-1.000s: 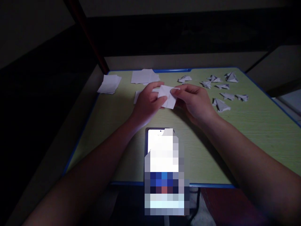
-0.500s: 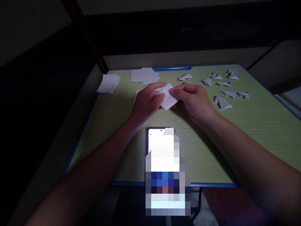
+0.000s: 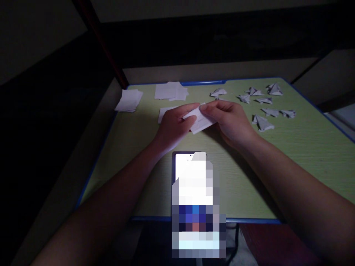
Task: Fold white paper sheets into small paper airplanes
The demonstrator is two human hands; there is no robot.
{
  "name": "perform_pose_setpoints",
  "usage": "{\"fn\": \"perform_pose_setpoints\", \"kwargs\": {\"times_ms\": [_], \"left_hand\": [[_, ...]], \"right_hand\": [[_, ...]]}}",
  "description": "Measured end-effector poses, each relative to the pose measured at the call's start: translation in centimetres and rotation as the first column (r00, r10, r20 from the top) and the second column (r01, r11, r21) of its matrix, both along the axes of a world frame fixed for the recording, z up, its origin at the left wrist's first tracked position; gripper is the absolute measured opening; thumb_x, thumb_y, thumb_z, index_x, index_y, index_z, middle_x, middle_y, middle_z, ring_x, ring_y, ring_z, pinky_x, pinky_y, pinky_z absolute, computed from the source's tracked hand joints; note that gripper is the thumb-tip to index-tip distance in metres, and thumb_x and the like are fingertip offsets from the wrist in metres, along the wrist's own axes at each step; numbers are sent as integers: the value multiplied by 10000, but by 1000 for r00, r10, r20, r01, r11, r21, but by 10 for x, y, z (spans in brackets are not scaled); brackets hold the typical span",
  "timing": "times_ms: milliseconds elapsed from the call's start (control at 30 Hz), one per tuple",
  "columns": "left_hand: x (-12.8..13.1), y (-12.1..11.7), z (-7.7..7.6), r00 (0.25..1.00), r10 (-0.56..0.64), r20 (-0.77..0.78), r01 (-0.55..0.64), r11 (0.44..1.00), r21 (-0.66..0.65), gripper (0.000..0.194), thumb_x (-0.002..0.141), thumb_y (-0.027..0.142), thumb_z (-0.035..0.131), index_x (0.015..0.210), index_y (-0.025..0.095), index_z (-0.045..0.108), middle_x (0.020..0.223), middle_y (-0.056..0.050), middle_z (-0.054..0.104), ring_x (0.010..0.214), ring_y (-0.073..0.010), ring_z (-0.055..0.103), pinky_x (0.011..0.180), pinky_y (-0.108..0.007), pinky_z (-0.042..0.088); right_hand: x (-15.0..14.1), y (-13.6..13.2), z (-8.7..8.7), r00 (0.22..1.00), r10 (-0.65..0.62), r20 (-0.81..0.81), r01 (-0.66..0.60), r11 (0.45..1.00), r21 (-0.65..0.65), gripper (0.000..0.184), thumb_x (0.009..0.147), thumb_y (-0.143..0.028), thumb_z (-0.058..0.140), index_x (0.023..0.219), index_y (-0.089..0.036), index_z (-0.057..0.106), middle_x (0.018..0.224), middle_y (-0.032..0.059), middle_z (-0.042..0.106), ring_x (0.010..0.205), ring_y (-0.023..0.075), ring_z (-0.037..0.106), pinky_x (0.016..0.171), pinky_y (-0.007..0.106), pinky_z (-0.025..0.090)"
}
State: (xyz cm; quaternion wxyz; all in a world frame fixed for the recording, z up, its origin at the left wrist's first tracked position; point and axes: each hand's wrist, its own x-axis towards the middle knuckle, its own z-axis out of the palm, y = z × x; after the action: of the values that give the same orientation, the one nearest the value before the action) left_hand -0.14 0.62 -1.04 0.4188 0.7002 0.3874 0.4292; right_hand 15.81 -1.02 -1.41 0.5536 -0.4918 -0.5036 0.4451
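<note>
A small folded white paper (image 3: 202, 121) is held above the middle of the table between both hands. My left hand (image 3: 177, 122) grips its left side, thumb on top and fingers behind. My right hand (image 3: 227, 112) pinches its upper right part, with the thumb on the near face; the other fingertips are hidden behind the paper. Under and behind my left hand lies another white sheet (image 3: 164, 113), partly covered. Closer to me, a lit phone (image 3: 183, 166) stands at the near side, much of its screen blurred out.
Stacked white sheets (image 3: 129, 100) lie at the back left, with more sheets (image 3: 168, 91) at the back middle. Several folded paper figures (image 3: 263, 123) are spread over the right side. The green table (image 3: 124, 147) has a blue edge. The surroundings are dark.
The folded paper has turned between my hands and shows a wider, more slanted face now. Both hands stay in nearly the same place. The view has shifted slightly.
</note>
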Motion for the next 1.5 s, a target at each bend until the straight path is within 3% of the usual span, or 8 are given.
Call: {"fn": "perform_pose_setpoints", "kwargs": {"times_ms": [100, 333, 567, 667, 900, 1233, 1500], "left_hand": [[-1, -1, 1, 998, -19, -63, 22, 999, 44, 313, 762, 189, 545, 1006, 187, 740, 1051, -33, 749, 947, -170, 659, 813, -264, 520], [-1, 1, 0, 1000, 17, 22, -17, 1000, -25, 294, 735, 192, 560, 997, 160, 689, 876, -27, 727, 678, -124, 606, 567, -220, 436], [-1, 3, -1, 995, -18, 95, 25, 997, -79, 249, 732, 213, 567, 945, 154, 681, 941, -45, 716, 769, -135, 622, 631, -232, 456], [-3, 4, -1, 993, -18, 113, 27, 996, -80, 242, 716, 218, 578, 927, 152, 679, 946, -46, 720, 776, -135, 624, 624, -224, 456], [-6, 6, -1, 988, -1, 157, 22, 991, -134, 211, 702, 241, 615, 894, 161, 644, 670, 5, 633, 579, -110, 564, 513, -222, 429], [-8, 10, -3, 957, -26, 289, 79, 982, -172, 254, 699, 305, 667, 888, 141, 623, 659, -10, 661, 536, -112, 612, 478, -221, 490], [-8, 13, -8, 951, -53, 303, 95, 987, -127, 242, 681, 317, 681, 856, 154, 644, 616, 20, 638, 510, -89, 561, 462, -203, 428]], "right_hand": [[1, 0, 0, 1000, -13, 19, 13, 1000, 6, 177, 759, -316, 736, 682, -193, 635, 637, 2, 621, 542, 122, 527, 509, 281, 413], [3, 2, 0, 997, -46, 57, 41, 995, 96, 107, 750, -250, 730, 833, -206, 679, 651, -16, 610, 542, 121, 534, 504, 280, 427], [6, 1, 2, 985, -10, 175, -12, 992, 127, 51, 785, -247, 704, 828, -220, 707, 669, -6, 623, 586, 138, 547, 540, 300, 425], [5, -1, 6, 988, 1, 153, -17, 995, 103, 16, 773, -216, 701, 780, -203, 707, 621, -14, 604, 530, 123, 504, 516, 292, 399], [4, -3, 11, 993, -1, 118, -12, 994, 107, 13, 757, -186, 692, 759, -182, 704, 631, -7, 625, 521, 110, 527, 502, 279, 430], [6, -2, 9, 996, 80, 51, -83, 994, 74, 167, 744, -297, 782, 827, -167, 719, 624, 6, 651, 510, 108, 555, 502, 284, 488], [5, -5, 15, 997, 53, 65, -56, 997, 53, 81, 723, -217, 772, 772, -171, 728, 593, -5, 654, 495, 97, 554, 491, 254, 486]]}}
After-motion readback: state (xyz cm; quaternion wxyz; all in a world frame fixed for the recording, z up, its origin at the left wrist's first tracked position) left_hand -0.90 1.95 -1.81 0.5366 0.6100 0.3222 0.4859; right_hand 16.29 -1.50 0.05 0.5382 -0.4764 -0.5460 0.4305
